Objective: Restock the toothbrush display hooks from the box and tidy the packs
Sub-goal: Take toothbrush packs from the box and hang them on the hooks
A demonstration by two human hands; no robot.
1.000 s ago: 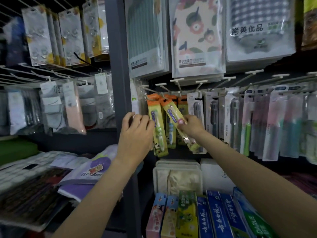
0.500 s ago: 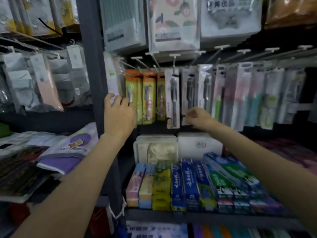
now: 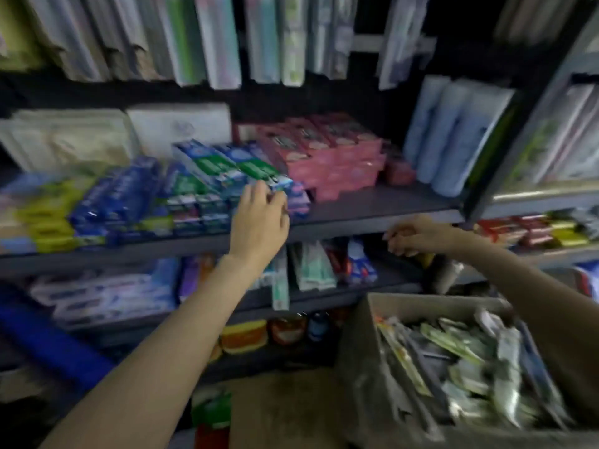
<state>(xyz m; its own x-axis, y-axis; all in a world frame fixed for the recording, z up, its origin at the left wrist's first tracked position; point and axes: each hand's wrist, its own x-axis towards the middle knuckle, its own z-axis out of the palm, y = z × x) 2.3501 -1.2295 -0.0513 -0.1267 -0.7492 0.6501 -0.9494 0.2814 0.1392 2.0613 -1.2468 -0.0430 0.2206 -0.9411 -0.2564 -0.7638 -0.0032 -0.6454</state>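
Shop shelving (image 3: pixel 372 218) is filling the blurred view.
Left hand (image 3: pixel 259 222) is hovering loose-fingered, empty, before toothpaste boxes (image 3: pixel 207 176); right hand (image 3: pixel 418 234), loosely curled and empty, is hanging above the box (image 3: pixel 363 351) of packs (image 3: pixel 460 361).

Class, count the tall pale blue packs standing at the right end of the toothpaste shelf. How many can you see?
3: the pale blue packs stand side by side, left, middle, right, right of the pink boxes. More may be hidden behind them.

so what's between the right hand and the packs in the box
Head view: only dim open space. The right hand hovers by the shelf edge, above the cardboard box of toothbrush packs.
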